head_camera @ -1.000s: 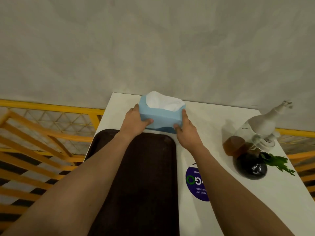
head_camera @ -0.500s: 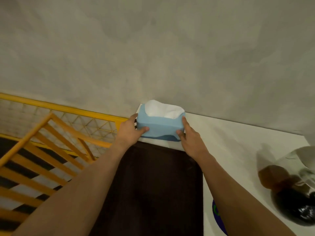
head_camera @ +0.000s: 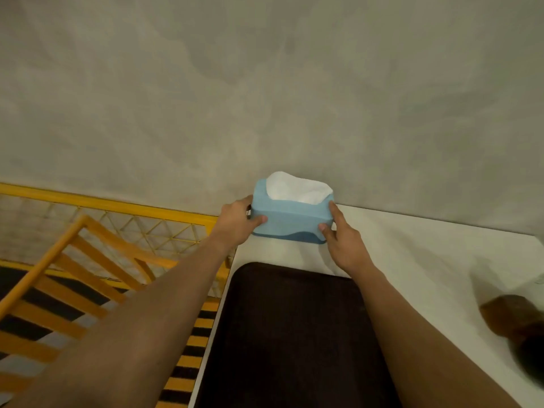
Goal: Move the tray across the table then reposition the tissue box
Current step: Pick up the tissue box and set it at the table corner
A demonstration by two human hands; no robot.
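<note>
A light blue tissue box (head_camera: 291, 220) with white tissue sticking out of its top sits at the far left corner of the white table (head_camera: 426, 260), against the grey wall. My left hand (head_camera: 237, 220) grips its left end and my right hand (head_camera: 343, 242) grips its right end. A dark brown tray (head_camera: 288, 334) lies on the table between my forearms, just in front of the box, along the table's left edge.
A yellow railing (head_camera: 97, 234) and black-and-yellow striped floor lie left of the table. At the right edge a dark bottle (head_camera: 524, 331) with brown liquid shows blurred. The grey wall (head_camera: 265, 98) closes off the far side.
Both hands have slid the tissue box away from me and leftward, from just beyond the tray to the far left corner by the wall. A strip of bare table now shows between box and tray.
</note>
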